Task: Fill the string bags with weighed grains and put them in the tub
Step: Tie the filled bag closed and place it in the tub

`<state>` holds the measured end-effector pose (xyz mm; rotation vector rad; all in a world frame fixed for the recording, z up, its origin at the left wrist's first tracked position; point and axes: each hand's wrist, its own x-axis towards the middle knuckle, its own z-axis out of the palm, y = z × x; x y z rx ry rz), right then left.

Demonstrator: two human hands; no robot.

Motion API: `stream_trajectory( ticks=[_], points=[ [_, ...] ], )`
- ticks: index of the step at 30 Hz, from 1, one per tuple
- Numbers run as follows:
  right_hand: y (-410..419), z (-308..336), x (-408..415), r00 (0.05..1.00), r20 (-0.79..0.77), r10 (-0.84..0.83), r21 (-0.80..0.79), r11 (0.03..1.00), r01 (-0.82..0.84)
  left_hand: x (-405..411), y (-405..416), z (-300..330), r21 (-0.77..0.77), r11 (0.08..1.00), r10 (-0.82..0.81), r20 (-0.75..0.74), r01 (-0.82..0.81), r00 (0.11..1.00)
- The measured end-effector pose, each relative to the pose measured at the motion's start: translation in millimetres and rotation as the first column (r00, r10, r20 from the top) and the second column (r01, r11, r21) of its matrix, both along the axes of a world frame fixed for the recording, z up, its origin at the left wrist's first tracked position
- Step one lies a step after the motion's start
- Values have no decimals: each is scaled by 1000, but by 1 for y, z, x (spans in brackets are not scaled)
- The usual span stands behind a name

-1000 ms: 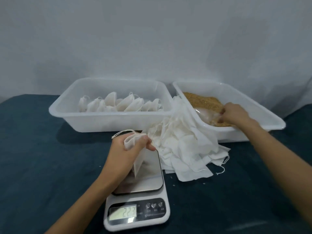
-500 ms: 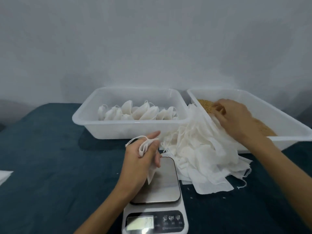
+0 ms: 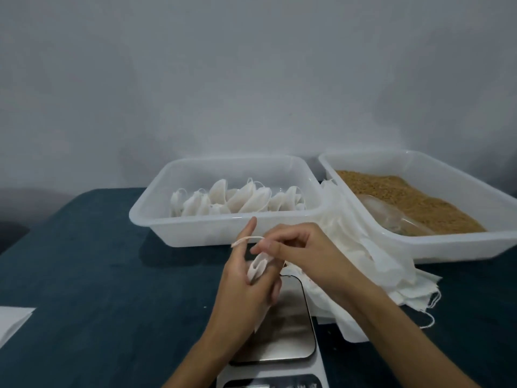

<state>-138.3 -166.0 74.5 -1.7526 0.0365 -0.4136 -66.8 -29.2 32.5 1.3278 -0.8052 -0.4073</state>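
My left hand (image 3: 243, 287) holds a small white string bag (image 3: 258, 268) above the steel plate of the kitchen scale (image 3: 282, 334). My right hand (image 3: 305, 253) meets it from the right and pinches the bag's drawstring (image 3: 247, 240), which loops over my left fingers. Behind them stands a white tub (image 3: 223, 231) with several filled white bags (image 3: 237, 201) lined up inside. At the right a second white tub (image 3: 453, 245) holds brown grains (image 3: 405, 197) and a clear plastic scoop (image 3: 391, 214).
A heap of empty white bags (image 3: 361, 264) lies between the scale and the grain tub, draped against it. A white sheet corner (image 3: 12, 320) shows at the left edge. The dark blue tabletop (image 3: 98, 275) runs back to a grey wall.
My right hand left the grain tub and came over to the bag in my left hand, taking its drawstring. The view tilted up and shifted, pushing the scale's display out at the bottom.
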Motion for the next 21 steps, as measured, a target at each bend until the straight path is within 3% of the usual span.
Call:
stream_trajectory(
  ticks=[8, 14, 21],
  points=[
    [-7, 1, -6, 997, 72, -26, 218, 976, 10, 2, 1, -3, 3, 1000, -17, -1, 17, 1000],
    [-18, -1, -5, 984, 153, -90, 564, 826, -12, 2, 0, 1, 2, 998, -67, -4, 67, 998],
    [-20, -6, -3, 981, 159, -113, 560, 828, 5, 2, 0, 2, 1, 996, -85, 19, 85, 996]
  ],
)
